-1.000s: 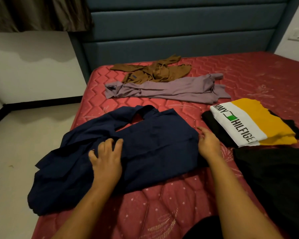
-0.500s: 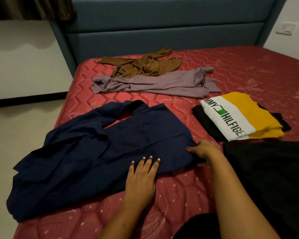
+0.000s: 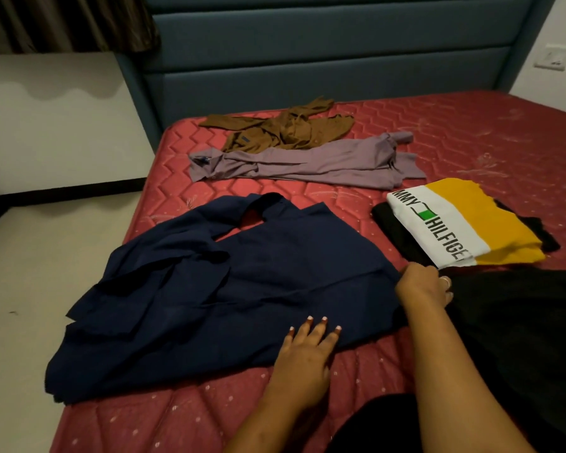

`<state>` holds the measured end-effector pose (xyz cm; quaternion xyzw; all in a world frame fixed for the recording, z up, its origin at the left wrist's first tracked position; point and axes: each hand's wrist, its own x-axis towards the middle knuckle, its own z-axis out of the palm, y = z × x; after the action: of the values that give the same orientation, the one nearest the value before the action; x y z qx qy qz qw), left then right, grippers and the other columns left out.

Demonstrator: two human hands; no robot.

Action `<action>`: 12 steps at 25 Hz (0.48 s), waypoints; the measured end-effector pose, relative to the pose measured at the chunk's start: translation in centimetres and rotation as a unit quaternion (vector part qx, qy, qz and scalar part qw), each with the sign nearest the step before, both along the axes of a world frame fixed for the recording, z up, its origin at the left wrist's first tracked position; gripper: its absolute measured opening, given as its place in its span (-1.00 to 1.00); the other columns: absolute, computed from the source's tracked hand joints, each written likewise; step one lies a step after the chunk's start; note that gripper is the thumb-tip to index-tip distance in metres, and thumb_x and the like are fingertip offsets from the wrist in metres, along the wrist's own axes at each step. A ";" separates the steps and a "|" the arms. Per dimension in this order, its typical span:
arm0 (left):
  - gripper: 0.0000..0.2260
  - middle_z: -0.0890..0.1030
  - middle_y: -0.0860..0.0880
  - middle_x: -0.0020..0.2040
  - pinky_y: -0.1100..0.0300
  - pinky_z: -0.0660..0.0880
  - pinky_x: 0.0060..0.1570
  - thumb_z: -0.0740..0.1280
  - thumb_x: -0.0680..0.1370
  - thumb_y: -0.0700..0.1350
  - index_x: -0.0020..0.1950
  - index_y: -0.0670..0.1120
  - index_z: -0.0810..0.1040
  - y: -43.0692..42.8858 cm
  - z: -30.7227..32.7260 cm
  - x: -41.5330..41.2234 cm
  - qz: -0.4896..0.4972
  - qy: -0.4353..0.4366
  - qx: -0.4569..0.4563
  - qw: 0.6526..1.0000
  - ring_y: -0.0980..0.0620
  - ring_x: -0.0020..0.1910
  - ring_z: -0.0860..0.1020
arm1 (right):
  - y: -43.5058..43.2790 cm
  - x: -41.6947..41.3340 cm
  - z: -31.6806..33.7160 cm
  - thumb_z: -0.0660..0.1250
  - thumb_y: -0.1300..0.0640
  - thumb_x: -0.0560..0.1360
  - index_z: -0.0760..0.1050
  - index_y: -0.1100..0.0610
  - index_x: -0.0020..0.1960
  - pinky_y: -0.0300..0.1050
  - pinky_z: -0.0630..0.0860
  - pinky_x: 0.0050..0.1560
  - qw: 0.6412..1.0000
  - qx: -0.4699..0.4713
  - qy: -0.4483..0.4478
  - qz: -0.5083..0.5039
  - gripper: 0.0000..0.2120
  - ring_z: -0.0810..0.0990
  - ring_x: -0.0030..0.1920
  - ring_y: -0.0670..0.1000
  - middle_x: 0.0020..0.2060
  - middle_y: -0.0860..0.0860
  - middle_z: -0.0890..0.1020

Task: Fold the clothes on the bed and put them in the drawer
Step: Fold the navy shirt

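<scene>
A navy shirt (image 3: 242, 289) lies spread on the red mattress (image 3: 487, 132), collar towards the headboard, its left side bunched and hanging over the bed's edge. My left hand (image 3: 307, 354) rests flat on its near hem, fingers straight. At the shirt's right edge, my right hand (image 3: 420, 286) curls its fingers round the cloth. Further back lie a crumpled purple shirt (image 3: 324, 161) and a brown shirt (image 3: 285, 129). No drawer is in view.
A folded white and yellow T-shirt (image 3: 464, 220) sits on a folded black garment at the right. A black cloth (image 3: 520, 322) covers the near right of the bed. The blue padded headboard (image 3: 307, 60) stands behind, and pale floor (image 3: 46, 273) lies to the left.
My left hand slid from the shirt's middle left to its near hem. My right hand moved down along the right edge and curled round it. The shirt lies flatter.
</scene>
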<state>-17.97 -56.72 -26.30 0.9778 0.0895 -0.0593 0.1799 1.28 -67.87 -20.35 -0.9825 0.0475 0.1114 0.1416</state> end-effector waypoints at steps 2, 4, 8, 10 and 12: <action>-0.48 0.10 0.08 0.56 0.18 -0.14 0.47 -0.04 0.56 -0.04 0.55 0.12 0.11 1.5 1.2 -2.0 -0.015 -0.007 -0.019 1.000 0.07 0.55 0.02 | 2.1 -1.3 1.1 0.20 0.24 0.55 0.35 0.03 0.41 0.34 0.07 0.40 0.997 -0.027 -0.049 0.056 -0.56 0.16 0.43 0.26 0.40 0.13 0.27; -0.53 0.28 0.11 0.49 0.32 0.03 0.41 0.16 0.59 -0.11 0.50 0.11 0.25 4.1 2.6 -5.0 -0.017 -0.021 -0.053 0.998 0.12 0.48 0.19 | 5.5 -4.3 1.9 0.18 0.21 0.55 0.32 -0.04 0.41 0.26 0.17 0.39 0.980 -0.028 -0.086 0.179 -0.55 0.21 0.40 0.22 0.38 0.10 0.29; -0.65 0.47 0.13 0.35 0.28 0.33 0.28 0.26 0.58 -0.05 0.38 0.11 0.44 12.5 5.2 -12.9 0.101 0.011 -0.061 0.993 0.14 0.31 0.42 | 12.8 -13.2 0.5 0.21 0.17 0.54 0.35 -0.04 0.38 0.11 0.33 0.30 0.883 -0.001 -0.086 0.461 -0.58 0.29 0.34 0.15 0.33 0.03 0.34; -0.67 0.52 0.09 0.31 0.21 0.39 0.25 0.29 0.57 -0.04 0.34 0.09 0.49 17.2 5.6 -17.2 0.207 0.020 -0.045 0.977 0.11 0.28 0.48 | 15.1 -16.8 -0.2 0.20 0.17 0.56 0.35 -0.05 0.39 0.08 0.38 0.25 0.840 0.021 -0.088 0.535 -0.59 0.32 0.32 0.13 0.32 0.00 0.37; -0.67 0.55 0.03 0.30 0.19 0.42 0.22 0.32 0.55 -0.07 0.33 0.04 0.50 21.2 5.7 -21.3 0.310 0.015 -0.048 0.949 0.04 0.26 0.50 | 16.8 -19.7 -0.6 0.17 0.14 0.58 0.30 -0.07 0.42 0.06 0.41 0.23 0.818 0.045 -0.080 0.567 -0.58 0.33 0.32 0.11 0.32 -0.02 0.39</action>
<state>-39.28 -35.54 -20.61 0.8908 0.3884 -0.0198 0.2349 -18.38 -51.03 -20.94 -0.8335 -0.5349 0.0951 0.1007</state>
